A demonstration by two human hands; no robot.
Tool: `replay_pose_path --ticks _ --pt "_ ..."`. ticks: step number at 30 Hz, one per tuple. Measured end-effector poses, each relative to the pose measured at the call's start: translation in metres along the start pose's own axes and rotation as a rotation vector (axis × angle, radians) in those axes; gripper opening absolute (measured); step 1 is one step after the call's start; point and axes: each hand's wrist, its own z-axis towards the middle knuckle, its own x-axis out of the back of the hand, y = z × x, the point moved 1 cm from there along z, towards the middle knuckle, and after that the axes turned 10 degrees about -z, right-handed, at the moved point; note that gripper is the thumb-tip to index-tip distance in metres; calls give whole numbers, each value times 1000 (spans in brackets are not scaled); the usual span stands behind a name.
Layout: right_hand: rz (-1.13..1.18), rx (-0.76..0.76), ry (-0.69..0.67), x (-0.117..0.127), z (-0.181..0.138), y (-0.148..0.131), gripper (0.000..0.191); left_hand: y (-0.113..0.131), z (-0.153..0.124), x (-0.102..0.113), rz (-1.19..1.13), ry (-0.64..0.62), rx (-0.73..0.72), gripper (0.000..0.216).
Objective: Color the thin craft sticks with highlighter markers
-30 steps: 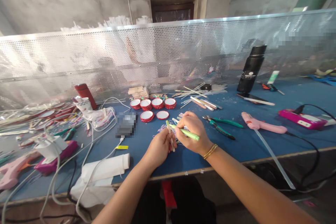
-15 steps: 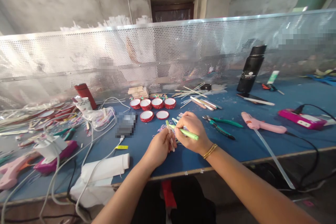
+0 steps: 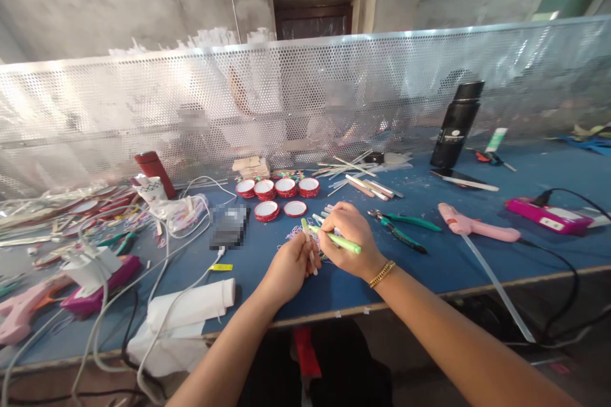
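Observation:
Above the blue table near its front edge, my left hand (image 3: 289, 267) is closed on a thin pale stick (image 3: 314, 270) whose upper end is light green. My right hand (image 3: 351, 235) grips a light green marker (image 3: 352, 246) like a pen. The marker's tip points left and is close to the stick's green end; I cannot tell whether they touch. Behind and below the hands lies a tangle of small purple and white bands (image 3: 289, 236), partly hidden. Several pale marker-like rods (image 3: 328, 210) show just behind my right hand.
Red-rimmed round tins (image 3: 295, 208) stand at the back, with loose sticks (image 3: 370, 186) to their right. Pliers (image 3: 405, 232), a pink glue gun (image 3: 470, 224) and a black bottle (image 3: 457, 127) are on the right. A paper roll (image 3: 191, 305) and cables crowd the left.

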Motion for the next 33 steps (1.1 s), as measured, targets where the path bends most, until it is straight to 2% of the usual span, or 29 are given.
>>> replay_pose_path --ticks 22,33 --pt "7 27 -4 0 2 -5 19 2 0 0 6 -10 -36 33" --pt "-9 1 5 1 1 0 21 3 1 -1 -10 -7 -5 32"
